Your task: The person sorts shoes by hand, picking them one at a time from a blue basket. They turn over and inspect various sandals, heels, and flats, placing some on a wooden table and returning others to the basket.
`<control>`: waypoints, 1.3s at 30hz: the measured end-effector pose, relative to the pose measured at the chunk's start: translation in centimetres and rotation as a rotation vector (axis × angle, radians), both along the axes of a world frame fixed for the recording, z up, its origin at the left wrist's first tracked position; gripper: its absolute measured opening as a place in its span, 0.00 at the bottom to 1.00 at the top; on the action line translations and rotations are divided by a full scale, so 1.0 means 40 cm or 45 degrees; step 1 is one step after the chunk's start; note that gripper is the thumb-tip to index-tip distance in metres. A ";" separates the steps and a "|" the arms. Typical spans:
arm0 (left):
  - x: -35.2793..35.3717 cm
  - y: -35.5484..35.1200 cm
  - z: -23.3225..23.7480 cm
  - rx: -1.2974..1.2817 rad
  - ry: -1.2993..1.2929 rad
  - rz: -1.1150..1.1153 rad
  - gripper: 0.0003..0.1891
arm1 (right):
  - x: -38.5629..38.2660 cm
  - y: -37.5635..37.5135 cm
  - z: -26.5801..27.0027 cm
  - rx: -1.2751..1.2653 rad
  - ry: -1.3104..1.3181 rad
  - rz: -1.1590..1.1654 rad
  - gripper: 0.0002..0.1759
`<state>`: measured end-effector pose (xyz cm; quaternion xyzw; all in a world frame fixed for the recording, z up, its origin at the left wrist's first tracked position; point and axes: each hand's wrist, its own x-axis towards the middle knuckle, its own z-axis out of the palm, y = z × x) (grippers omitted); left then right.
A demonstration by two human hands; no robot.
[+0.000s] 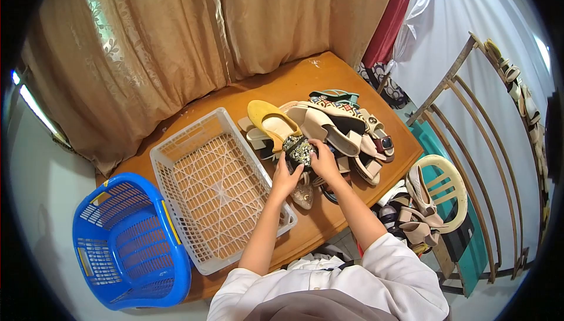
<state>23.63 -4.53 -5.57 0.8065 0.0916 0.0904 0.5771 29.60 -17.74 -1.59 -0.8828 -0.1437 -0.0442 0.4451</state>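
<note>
My left hand (285,179) and my right hand (324,162) are closed on the two sides of a black-and-white patterned shoe (298,149). My fingers cover part of it, so its full shape is hidden. Just beyond it lies a yellow closed-toe shoe (272,122). A greyish pointed shoe (302,195) sits on the table below my hands. To the right is a heap of shoes, with a cream sandal (317,126), a shoe with a colourful zigzag band (336,108) and teal sandals (338,95) at the back.
On the table (329,68), left of my hands, stands a white plastic crate (202,122) with a lattice bottom. A blue basket (179,256) is further left. At right, a cream chair (455,186) bears more shoes, beside a wooden rack (446,80). Brown curtains (276,15) hang behind.
</note>
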 end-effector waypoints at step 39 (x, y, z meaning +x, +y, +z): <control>-0.170 -0.971 0.050 0.585 -0.382 -1.429 0.36 | -0.785 -0.927 0.064 0.782 0.444 -0.698 0.12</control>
